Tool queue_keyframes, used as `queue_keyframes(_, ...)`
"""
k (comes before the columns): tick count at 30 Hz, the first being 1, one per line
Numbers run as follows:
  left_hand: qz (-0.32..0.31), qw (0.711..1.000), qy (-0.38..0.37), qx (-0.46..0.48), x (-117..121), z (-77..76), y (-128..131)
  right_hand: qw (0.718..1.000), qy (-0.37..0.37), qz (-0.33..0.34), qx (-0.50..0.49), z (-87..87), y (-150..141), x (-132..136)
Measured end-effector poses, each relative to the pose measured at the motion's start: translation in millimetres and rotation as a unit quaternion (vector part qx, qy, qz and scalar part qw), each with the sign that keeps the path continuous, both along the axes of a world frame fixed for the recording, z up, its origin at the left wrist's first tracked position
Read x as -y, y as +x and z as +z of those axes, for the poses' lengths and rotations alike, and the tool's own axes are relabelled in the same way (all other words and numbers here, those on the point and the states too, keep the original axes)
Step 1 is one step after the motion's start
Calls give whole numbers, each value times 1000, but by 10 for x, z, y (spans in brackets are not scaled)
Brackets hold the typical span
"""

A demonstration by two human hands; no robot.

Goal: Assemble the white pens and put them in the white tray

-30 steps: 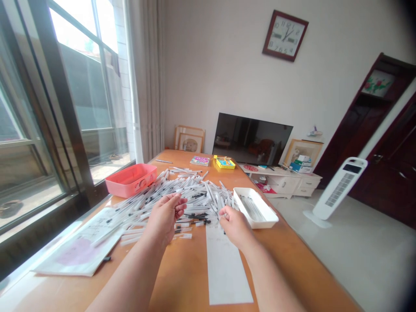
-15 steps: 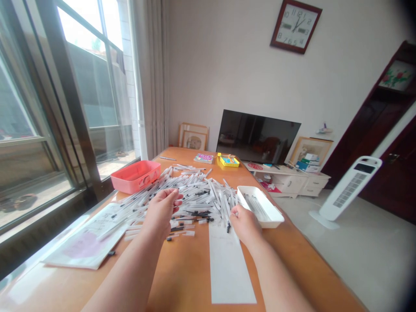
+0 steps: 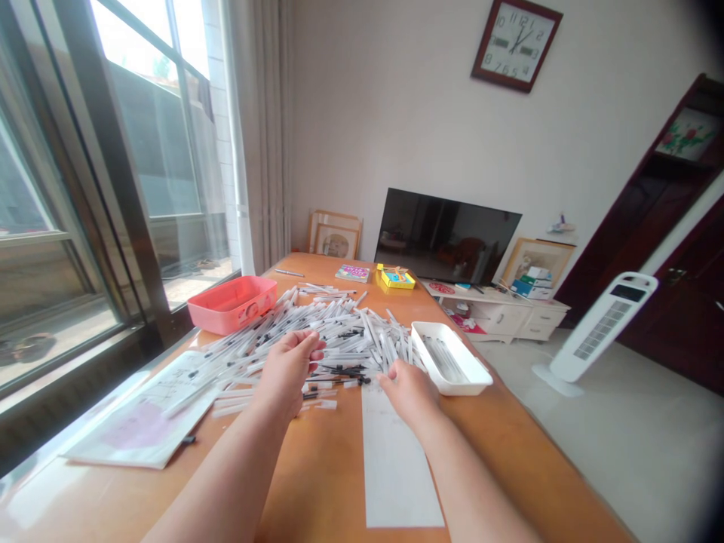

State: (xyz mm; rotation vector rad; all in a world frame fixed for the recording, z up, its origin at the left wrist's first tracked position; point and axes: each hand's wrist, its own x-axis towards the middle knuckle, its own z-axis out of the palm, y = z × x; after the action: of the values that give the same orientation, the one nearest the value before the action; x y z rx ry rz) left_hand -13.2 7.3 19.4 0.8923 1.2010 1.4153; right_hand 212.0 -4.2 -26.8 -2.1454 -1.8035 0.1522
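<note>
A broad heap of clear pen barrels (image 3: 333, 328), with black and translucent caps among them, covers the middle of the table. Over its near side is my left hand (image 3: 288, 367), thumb and fingers pinched together; what they hold, if anything, cannot be made out. My right hand (image 3: 412, 391) is closed at the heap's near right edge, above a white paper strip (image 3: 396, 467). Its fingertips are beside a small black cap (image 3: 365, 381), and their contents are hidden. Just right of that hand stands a white tray (image 3: 478, 377) with several clear barrels in it.
A pink basket (image 3: 226, 313) stands at the heap's left, by the window. Printed paper (image 3: 136, 430) lies at the near left. Toward the far end are a booklet (image 3: 352, 273), a yellow box (image 3: 397, 279) and a pen (image 3: 289, 273). A tower fan (image 3: 605, 328) stands on the floor to the right.
My right hand has moved left, toward my left hand. The black-ended piece that showed below its fingers is no longer visible there. My left hand stays nearly in place, still pinched.
</note>
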Motion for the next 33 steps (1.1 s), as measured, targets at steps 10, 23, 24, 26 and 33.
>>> queue_keyframes(10, -19, 1000, -6, -18, 12, -27, 76, 999, 6, -16, -42, 42, -37, 28)
queue_keyframes(23, -122, 990, -29, -59, 121, -55, 230, 968, 89, 96, -213, 162, -120, 240)
queue_keyframes(24, -131, 990, -32, -52, 128, -63, 247, 961, 87, 124, -233, 180, -157, 265)
queue_keyframes(26, -148, 988, -31, -25, 135, -85, 276, 943, 76, 183, -268, 212, -222, 307)
queue_keyframes(33, -108, 994, -16, 23, 104, -106, 266, 965, 53, 144, -211, 177, -137, 231)
